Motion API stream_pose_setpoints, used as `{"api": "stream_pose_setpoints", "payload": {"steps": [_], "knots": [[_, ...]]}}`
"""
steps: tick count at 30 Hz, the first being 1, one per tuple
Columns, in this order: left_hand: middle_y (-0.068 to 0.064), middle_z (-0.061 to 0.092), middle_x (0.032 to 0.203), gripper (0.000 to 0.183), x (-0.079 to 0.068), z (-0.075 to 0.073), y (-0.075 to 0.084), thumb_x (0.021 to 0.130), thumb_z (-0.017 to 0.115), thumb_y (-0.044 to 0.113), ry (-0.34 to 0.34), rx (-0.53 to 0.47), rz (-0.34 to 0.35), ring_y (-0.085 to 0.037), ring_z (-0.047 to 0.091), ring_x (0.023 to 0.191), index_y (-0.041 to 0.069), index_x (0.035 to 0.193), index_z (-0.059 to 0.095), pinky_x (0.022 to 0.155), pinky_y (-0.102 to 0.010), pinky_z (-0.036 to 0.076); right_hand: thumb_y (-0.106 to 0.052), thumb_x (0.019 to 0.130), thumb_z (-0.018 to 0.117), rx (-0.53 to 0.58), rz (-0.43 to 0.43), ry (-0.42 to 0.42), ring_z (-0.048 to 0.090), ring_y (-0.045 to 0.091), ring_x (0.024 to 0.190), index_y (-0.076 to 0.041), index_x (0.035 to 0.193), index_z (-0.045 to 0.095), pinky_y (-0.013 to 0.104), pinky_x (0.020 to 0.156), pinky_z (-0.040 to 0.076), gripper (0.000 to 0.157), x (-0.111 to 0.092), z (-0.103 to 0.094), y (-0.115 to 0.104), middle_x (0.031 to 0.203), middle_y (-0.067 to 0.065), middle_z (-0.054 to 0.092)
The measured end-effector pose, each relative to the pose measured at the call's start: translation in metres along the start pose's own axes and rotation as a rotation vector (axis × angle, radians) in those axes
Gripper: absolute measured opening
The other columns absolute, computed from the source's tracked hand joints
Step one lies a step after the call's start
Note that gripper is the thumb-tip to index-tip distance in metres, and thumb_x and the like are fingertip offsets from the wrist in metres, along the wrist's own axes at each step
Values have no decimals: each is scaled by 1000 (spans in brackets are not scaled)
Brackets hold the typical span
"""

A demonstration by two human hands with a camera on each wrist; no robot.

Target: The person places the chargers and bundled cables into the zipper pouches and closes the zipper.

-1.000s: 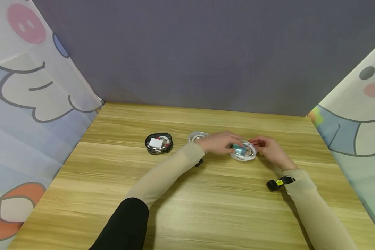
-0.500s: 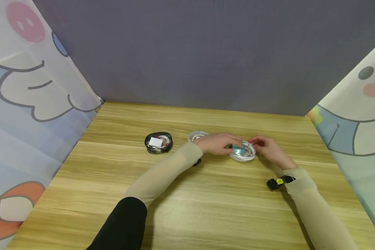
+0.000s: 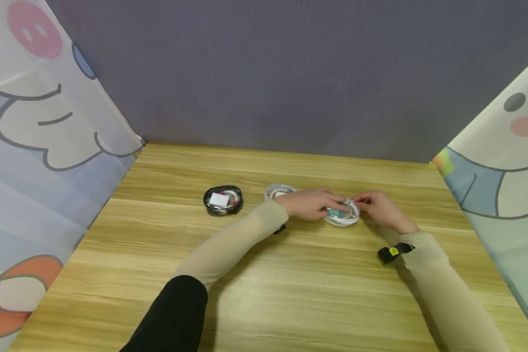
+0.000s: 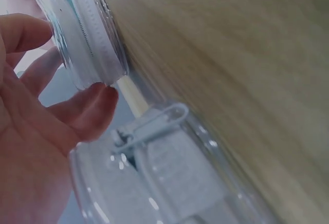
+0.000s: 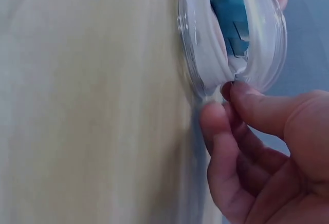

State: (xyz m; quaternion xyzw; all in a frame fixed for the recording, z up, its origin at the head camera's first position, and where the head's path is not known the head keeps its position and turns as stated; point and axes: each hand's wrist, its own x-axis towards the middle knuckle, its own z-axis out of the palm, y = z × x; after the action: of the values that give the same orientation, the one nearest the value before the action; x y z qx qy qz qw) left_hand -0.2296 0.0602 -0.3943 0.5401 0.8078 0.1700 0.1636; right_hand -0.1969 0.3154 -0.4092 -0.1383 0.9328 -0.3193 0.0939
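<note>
A round clear zip pouch (image 3: 344,221) with white edging lies on the table between both hands. Inside it, a teal plug-like item (image 5: 230,11) shows through the parted zip in the right wrist view. My left hand (image 3: 309,204) holds the pouch from its left, thumb and fingers about its rim. At the right edge, my right hand (image 3: 384,213) pinches the zip end between thumb and forefinger; the fingers mostly hide the pull. Close beside the left wrist lies a second clear pouch (image 4: 175,183) with a pale zip pull, partly hidden by that arm in the head view.
A black-edged clear pouch (image 3: 211,210) with a white block and cable inside lies farther left. The wooden table (image 3: 299,288) ends at a grey panel (image 3: 264,78) behind. Cartoon-printed cloths (image 3: 22,195) stand at both sides.
The left fingers have stretched slightly farther over the pouch's top. The right hand has shifted a little at the rim, and its wrist has moved slightly up. The other pouches stay put.
</note>
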Motion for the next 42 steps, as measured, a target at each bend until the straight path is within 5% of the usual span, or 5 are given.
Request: {"api": "stream_pose_setpoints", "payload": {"steps": [7, 13, 17, 30, 42], "knots": [[12, 21, 163, 55, 1, 1, -2, 104, 40, 7, -58, -54, 1, -9, 28, 54, 33, 152, 40, 58, -21, 34, -2, 102, 51, 206, 125, -152, 66, 20, 62, 10, 118, 63, 29, 53, 54, 23, 3, -7, 1, 71, 9, 68], [16, 20, 162, 49, 4, 1, -4, 104, 54, 26, -86, -99, -33, 1, 54, 97, 34, 151, 42, 87, -14, 38, -1, 104, 46, 327, 126, -239, 66, 20, 64, 12, 118, 56, 30, 56, 56, 22, 3, -10, 4, 74, 14, 68], [10, 29, 160, 59, 8, 2, -5, 93, 72, 24, -46, -98, -20, -7, 37, 138, 30, 147, 50, 101, -13, 33, -2, 106, 42, 394, 124, -279, 67, 20, 67, 11, 113, 53, 31, 60, 57, 18, 1, -10, 7, 78, 15, 67], [13, 42, 152, 57, 13, 2, -3, 88, 77, 11, 15, -89, -107, -5, 56, 103, 35, 136, 61, 73, -14, 41, -8, 107, 41, 514, 136, -304, 70, 24, 81, 8, 107, 47, 34, 69, 59, 17, -11, -6, 18, 94, 19, 68], [11, 43, 152, 54, 12, 1, 2, 89, 76, 10, 15, -36, -101, -6, 39, 62, 33, 136, 61, 60, -16, 34, -12, 107, 46, 539, 153, -271, 72, 26, 87, 9, 106, 49, 36, 73, 59, 22, -38, -1, 6, 99, 20, 71]]}}
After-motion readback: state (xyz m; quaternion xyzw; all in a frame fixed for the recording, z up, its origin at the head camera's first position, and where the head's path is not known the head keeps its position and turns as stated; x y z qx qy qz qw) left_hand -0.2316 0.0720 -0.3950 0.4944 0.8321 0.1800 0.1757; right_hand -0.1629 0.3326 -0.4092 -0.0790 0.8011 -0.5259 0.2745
